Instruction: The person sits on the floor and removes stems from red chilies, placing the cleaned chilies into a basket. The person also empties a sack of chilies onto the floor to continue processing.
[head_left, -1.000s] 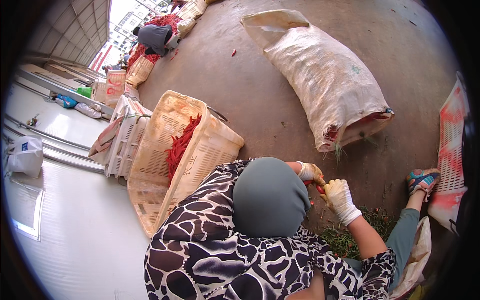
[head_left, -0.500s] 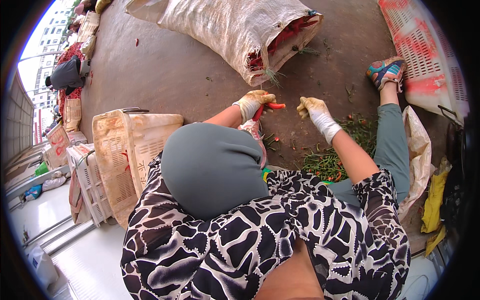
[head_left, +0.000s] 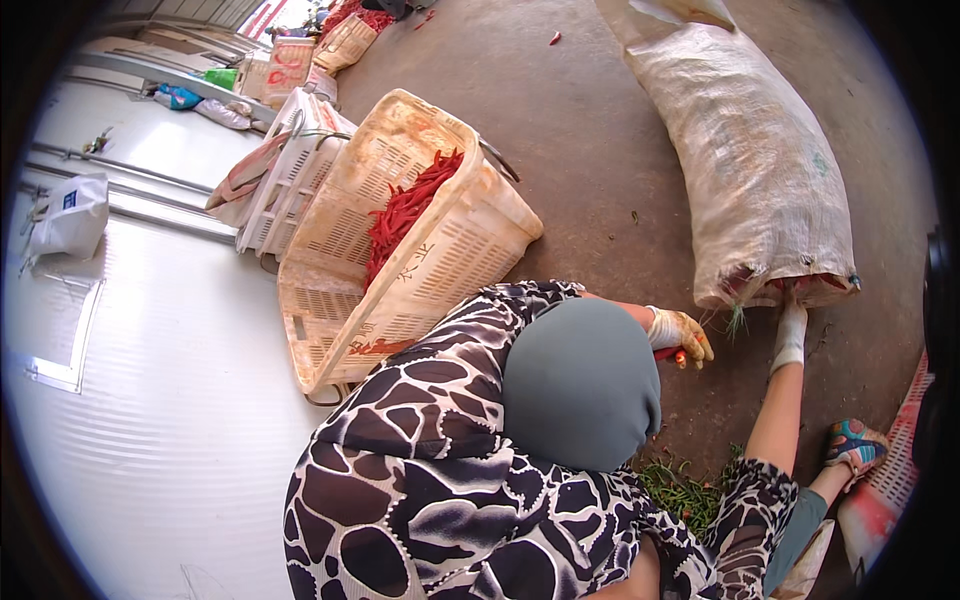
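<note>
My left hand [head_left: 682, 334], in a soiled white glove, is closed around red chili peppers [head_left: 672, 354], whose ends poke out below the fingers. To its right, a woven whitish sack [head_left: 765, 170] lies on its side with its mouth toward me, and dark red peppers show at the opening. My right hand [head_left: 792, 316], also gloved, reaches into that mouth, so its fingers are hidden inside. Green stems [head_left: 684, 490] are heaped on the floor near my body, below both hands.
A tall off-white plastic crate [head_left: 480, 230] on my left holds a pile of red peppers [head_left: 410, 212]. Stacked white crates [head_left: 290, 180] stand behind it. A red-stained crate [head_left: 890, 475] is at the lower right, beside my shoe [head_left: 856, 446].
The view has swung left, bringing the pepper-filled crate into sight. My right hand has gone from the open space before me into the sack's mouth. My left hand still holds peppers.
</note>
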